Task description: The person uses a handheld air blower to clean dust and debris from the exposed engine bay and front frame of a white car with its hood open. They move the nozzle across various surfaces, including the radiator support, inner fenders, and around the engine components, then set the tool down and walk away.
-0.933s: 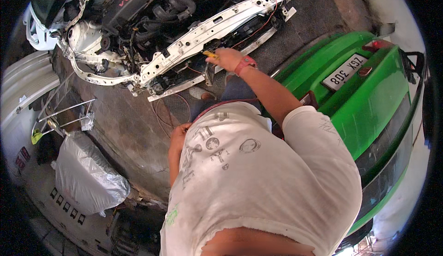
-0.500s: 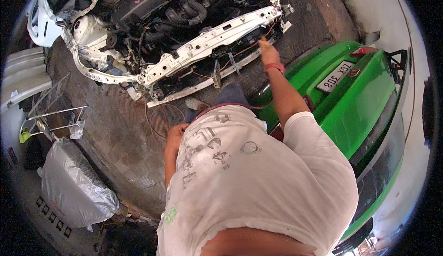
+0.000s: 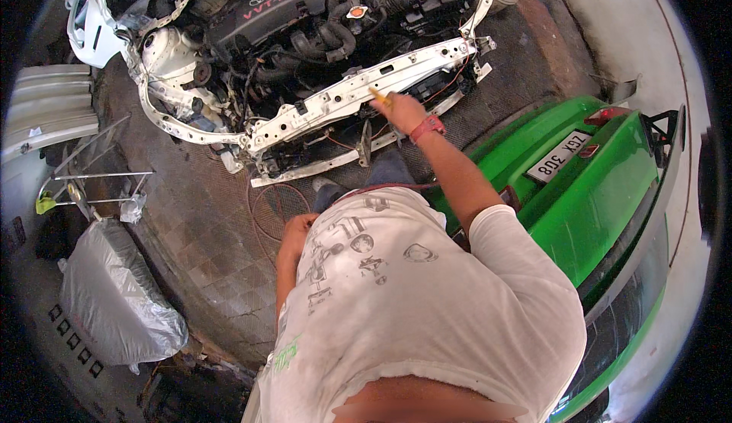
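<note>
The fingers of the right hand [image 3: 406, 112] grasp a slim yellow object [image 3: 379, 96] beside the white crossbar's [image 3: 313, 111] near edge, probably light, stiff and best held by its near end; the left hand's [image 3: 296, 234] grip I cannot tell.

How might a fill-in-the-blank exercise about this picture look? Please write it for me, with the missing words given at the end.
1. The right hand holds a slim object coloured ____.
2. The red band is worn around the right ____.
3. The left hand is ____ from the engine than the right hand is.
4. The car on the picture's right side is painted ____.

Missing words: yellow; wrist; farther; green.
</note>
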Available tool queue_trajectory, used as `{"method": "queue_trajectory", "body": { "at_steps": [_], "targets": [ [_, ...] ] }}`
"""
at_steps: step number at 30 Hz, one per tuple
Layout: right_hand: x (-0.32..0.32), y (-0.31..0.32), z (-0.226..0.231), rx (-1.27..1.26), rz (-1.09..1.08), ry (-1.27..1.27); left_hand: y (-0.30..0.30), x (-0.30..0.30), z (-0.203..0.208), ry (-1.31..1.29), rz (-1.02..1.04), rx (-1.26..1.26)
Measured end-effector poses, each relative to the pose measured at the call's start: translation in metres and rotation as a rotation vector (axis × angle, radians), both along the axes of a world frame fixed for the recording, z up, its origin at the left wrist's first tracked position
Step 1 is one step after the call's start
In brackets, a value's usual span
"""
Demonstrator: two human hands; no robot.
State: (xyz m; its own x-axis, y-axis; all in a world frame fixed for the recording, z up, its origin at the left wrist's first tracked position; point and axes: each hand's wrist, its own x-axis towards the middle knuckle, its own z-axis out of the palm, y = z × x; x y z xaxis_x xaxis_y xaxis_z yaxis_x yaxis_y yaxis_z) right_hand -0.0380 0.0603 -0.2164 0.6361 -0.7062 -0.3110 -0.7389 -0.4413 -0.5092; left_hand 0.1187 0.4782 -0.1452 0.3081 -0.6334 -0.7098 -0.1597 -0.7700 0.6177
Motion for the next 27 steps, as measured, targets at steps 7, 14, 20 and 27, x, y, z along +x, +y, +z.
{"method": "queue_trajectory", "body": {
  "at_steps": [7,14,20,27],
  "targets": [
    [-0.062,-0.151,-0.01,0.181,-0.816,-0.239,0.016,-0.024,-0.015,-0.108,0.161,0.05],
    [0.042,-0.145,-0.008,0.614,-0.818,-0.573,0.067,-0.025,0.014,-0.084,0.444,0.169],
    [0.182,-0.018,0.02,0.657,-0.354,-0.47,0.137,-0.039,0.002,-0.105,0.467,0.283],
    [0.282,0.094,0.069,0.743,0.011,-0.325,0.22,-0.052,-0.059,0.087,0.658,0.249]
  ]
}}
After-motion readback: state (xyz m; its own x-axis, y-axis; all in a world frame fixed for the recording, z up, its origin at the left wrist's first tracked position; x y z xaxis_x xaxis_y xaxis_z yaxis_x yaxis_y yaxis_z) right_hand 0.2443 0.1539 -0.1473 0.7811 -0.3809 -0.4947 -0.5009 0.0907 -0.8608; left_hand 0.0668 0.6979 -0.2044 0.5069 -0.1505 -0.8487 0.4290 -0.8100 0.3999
